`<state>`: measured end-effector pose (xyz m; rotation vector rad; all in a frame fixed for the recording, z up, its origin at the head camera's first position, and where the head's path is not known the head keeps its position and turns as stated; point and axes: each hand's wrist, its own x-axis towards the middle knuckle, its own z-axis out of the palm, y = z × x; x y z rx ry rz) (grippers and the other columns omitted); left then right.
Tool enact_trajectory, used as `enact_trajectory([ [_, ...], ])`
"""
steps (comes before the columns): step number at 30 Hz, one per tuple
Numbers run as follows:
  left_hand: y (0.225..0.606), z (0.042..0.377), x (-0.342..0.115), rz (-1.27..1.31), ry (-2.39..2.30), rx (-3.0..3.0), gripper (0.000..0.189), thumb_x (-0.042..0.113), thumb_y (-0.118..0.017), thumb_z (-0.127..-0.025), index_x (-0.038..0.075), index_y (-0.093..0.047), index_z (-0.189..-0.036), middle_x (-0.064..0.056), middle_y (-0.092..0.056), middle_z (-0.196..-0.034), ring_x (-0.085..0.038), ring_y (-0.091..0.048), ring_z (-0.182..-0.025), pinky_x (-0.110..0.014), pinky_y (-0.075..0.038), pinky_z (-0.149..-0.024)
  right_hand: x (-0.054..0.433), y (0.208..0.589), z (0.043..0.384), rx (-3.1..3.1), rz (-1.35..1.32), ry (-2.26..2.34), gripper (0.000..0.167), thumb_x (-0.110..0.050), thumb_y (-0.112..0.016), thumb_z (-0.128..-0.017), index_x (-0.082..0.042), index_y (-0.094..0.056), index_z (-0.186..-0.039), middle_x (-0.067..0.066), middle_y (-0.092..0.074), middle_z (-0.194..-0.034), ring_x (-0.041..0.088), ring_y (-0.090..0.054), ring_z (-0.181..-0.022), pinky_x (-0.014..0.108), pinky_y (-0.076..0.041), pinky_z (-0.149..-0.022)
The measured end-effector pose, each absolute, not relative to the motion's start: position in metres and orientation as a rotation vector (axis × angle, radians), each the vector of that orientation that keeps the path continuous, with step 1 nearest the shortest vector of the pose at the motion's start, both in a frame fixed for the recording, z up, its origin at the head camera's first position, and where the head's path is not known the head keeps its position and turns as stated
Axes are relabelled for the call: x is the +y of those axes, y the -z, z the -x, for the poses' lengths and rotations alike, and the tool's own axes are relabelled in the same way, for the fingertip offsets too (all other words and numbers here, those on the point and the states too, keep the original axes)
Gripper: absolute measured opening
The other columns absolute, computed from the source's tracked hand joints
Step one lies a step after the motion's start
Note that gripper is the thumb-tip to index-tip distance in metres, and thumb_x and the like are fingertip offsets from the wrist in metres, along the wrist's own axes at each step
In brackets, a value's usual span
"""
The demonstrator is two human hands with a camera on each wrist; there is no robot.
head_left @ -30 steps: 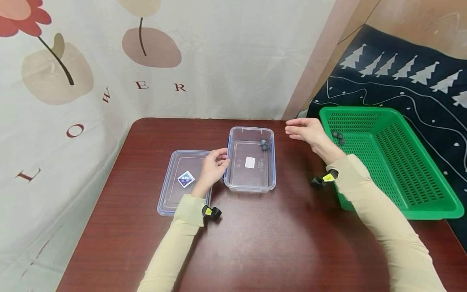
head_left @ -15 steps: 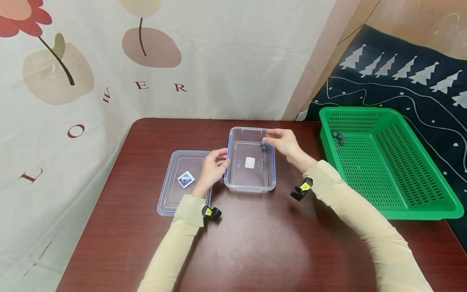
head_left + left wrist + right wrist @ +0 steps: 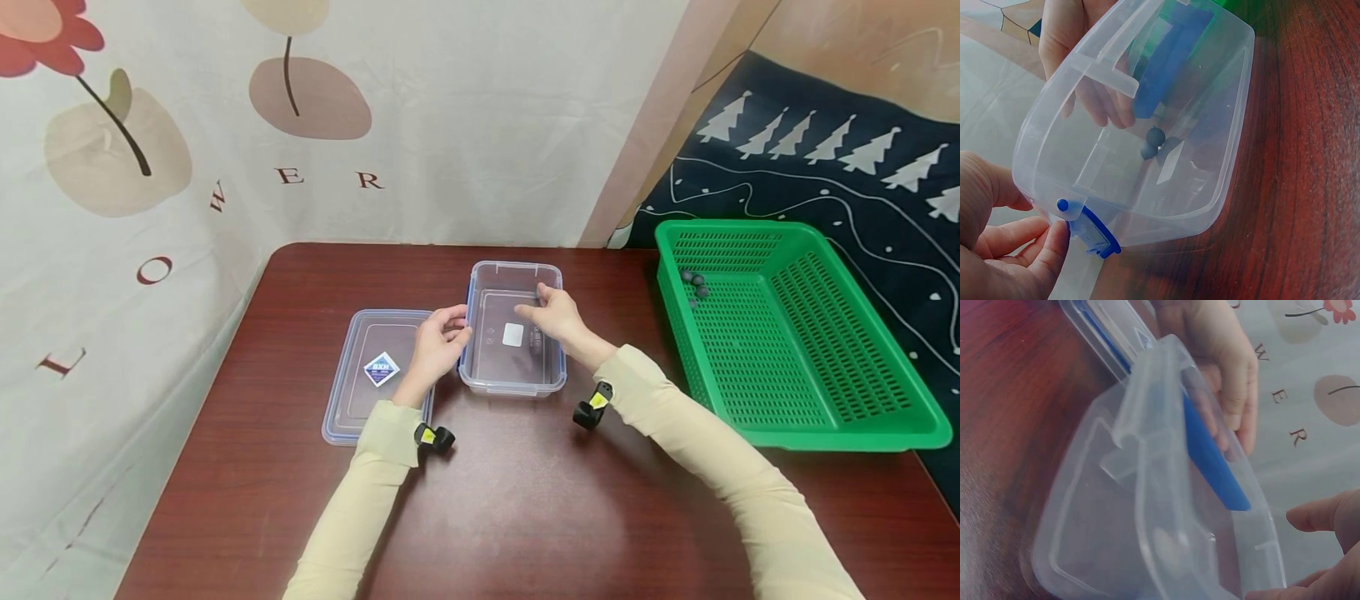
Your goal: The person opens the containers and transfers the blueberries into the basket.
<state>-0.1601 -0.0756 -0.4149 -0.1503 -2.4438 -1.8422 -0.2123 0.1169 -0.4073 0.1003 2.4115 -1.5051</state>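
Observation:
A clear plastic box [image 3: 480,383] with blue side clips stands open-topped on the table. My left hand [image 3: 437,346] is at its left side, the thumb and fingers [image 3: 1054,250] pinching the edge by a blue clip [image 3: 1097,231]. My right hand [image 3: 558,318] is over the box's right side, thumb and forefinger spread apart with nothing seen between them. Dark blue berries [image 3: 1154,139] lie on the box floor in the left wrist view; in the head view the right hand hides them. Left of the box lies its clear lid [image 3: 352,396], partly under the left wrist.
On the right stands a green plastic basket [image 3: 817,440] with several dark berries [image 3: 699,283] in its far left corner. A printed curtain [image 3: 487,125] hangs behind the table [image 3: 525,500]. Each wrist wears a small black camera.
My right hand has moved left from beside the basket to over the box, and its thumb and forefinger have spread. The left hand has stayed at the box's side.

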Motion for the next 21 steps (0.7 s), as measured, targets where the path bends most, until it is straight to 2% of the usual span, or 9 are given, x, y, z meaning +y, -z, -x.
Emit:
enact_trajectory([
  [4, 0.435, 0.17, -0.079, 0.146, 1.847, -2.422, 0.034, -0.013, -0.057, -0.082, -0.02, -0.053, -0.115, -0.034, -0.055, -0.11, -0.043, -0.056, -0.101, -0.044, -0.051, -0.092, 0.111, 0.41, 0.213, 2.421, -0.136, 1.481, 0.076, -0.021, -0.062, -0.089, 0.007, -0.019, -0.145, 0.016, -0.019, -0.153, 0.024, -0.018, -0.14, 0.034, -0.023, -0.115],
  [7, 0.448, 0.176, -0.081, 0.134, 1.833, -2.42, 0.034, -0.011, -0.058, -0.082, -0.018, -0.055, -0.116, -0.031, -0.056, -0.111, -0.04, -0.057, -0.101, -0.039, -0.053, -0.09, 0.106, 0.411, 0.216, 2.429, -0.175, 1.476, 0.077, -0.022, -0.062, -0.088, 0.007, -0.019, -0.145, 0.015, -0.018, -0.153, 0.027, -0.034, -0.133, 0.035, -0.034, -0.11],
  [8, 0.45, 0.177, -0.081, 0.13, 1.832, -2.42, 0.034, -0.011, -0.059, -0.083, -0.017, -0.055, -0.116, -0.03, -0.056, -0.111, -0.039, -0.058, -0.101, -0.037, -0.053, -0.09, 0.105, 0.41, 0.217, 2.436, -0.188, 1.471, 0.077, -0.022, -0.062, -0.088, 0.007, -0.02, -0.145, 0.014, -0.018, -0.153, 0.028, -0.035, -0.132, 0.035, -0.034, -0.109],
  [11, 0.452, 0.178, -0.081, 0.121, 1.819, -2.429, 0.034, -0.01, -0.059, -0.083, -0.015, -0.056, -0.116, -0.028, -0.057, -0.111, -0.037, -0.059, -0.1, -0.033, -0.054, -0.088, 0.103, 0.411, 0.22, 2.437, -0.23, 1.477, 0.076, -0.022, -0.062, -0.087, 0.007, -0.021, -0.144, 0.013, -0.016, -0.154, 0.028, -0.034, -0.133, 0.034, -0.033, -0.11],
  [12, 0.453, 0.178, -0.081, 0.119, 1.822, -2.428, 0.034, -0.01, -0.059, -0.083, -0.015, -0.056, -0.116, -0.028, -0.057, -0.111, -0.036, -0.059, -0.1, -0.033, -0.054, -0.088, 0.102, 0.411, 0.221, 2.44, -0.244, 1.477, 0.076, -0.022, -0.062, -0.087, 0.007, -0.021, -0.144, 0.013, -0.016, -0.154, 0.028, -0.029, -0.136, 0.034, -0.031, -0.111],
  [14, 0.453, 0.178, -0.081, 0.119, 1.839, -2.417, 0.034, -0.01, -0.059, -0.083, -0.015, -0.056, -0.117, -0.028, -0.057, -0.111, -0.037, -0.059, -0.101, -0.035, -0.053, -0.089, 0.101, 0.411, 0.224, 2.455, -0.266, 1.471, 0.076, -0.022, -0.062, -0.087, 0.008, -0.022, -0.144, 0.013, -0.017, -0.154, 0.026, -0.019, -0.139, 0.033, -0.024, -0.114],
  [21, 0.429, 0.167, -0.078, 0.154, 1.832, -2.423, 0.033, -0.014, -0.056, -0.082, -0.021, -0.053, -0.114, -0.034, -0.055, -0.109, -0.044, -0.057, -0.1, -0.046, -0.052, -0.091, 0.097, 0.413, 0.229, 2.458, -0.296, 1.436, 0.078, -0.022, -0.062, -0.086, 0.01, -0.02, -0.144, 0.017, -0.018, -0.153, 0.027, -0.017, -0.14, 0.032, -0.021, -0.115],
])
